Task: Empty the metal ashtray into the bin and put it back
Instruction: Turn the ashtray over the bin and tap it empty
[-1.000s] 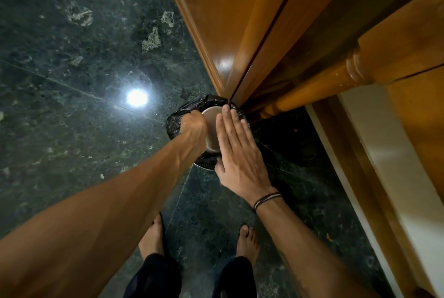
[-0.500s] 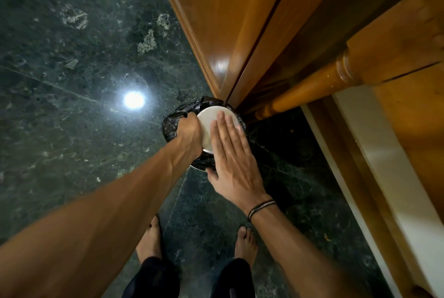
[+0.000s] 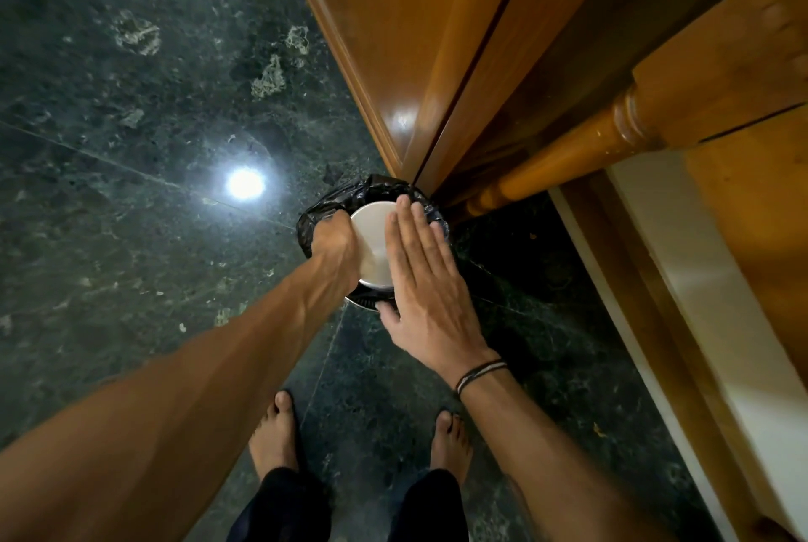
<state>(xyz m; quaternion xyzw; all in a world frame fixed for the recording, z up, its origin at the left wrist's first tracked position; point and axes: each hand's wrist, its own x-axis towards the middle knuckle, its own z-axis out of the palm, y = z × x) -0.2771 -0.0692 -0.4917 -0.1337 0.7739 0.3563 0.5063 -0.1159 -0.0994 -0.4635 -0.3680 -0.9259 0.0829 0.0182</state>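
The metal ashtray [image 3: 371, 242] is turned upside down over the bin [image 3: 345, 202], a small round bin lined with a black plastic bag. My left hand [image 3: 334, 237] grips the ashtray's left rim from the side. My right hand [image 3: 422, 270] lies flat with fingers straight against the ashtray's upturned bottom, covering its right half. The ashtray's inside and the bin's contents are hidden.
The bin stands on a dark green marble floor [image 3: 131, 191] against a wooden cabinet corner [image 3: 402, 73]. A turned wooden leg [image 3: 564, 156] and a white-edged wooden frame [image 3: 682, 301] run along the right. My bare feet [image 3: 275, 432] stand just behind the bin.
The ashtray has tipped further so more of its flat bottom faces up. My right hand stays pressed flat on it, and both hands shifted slightly left.
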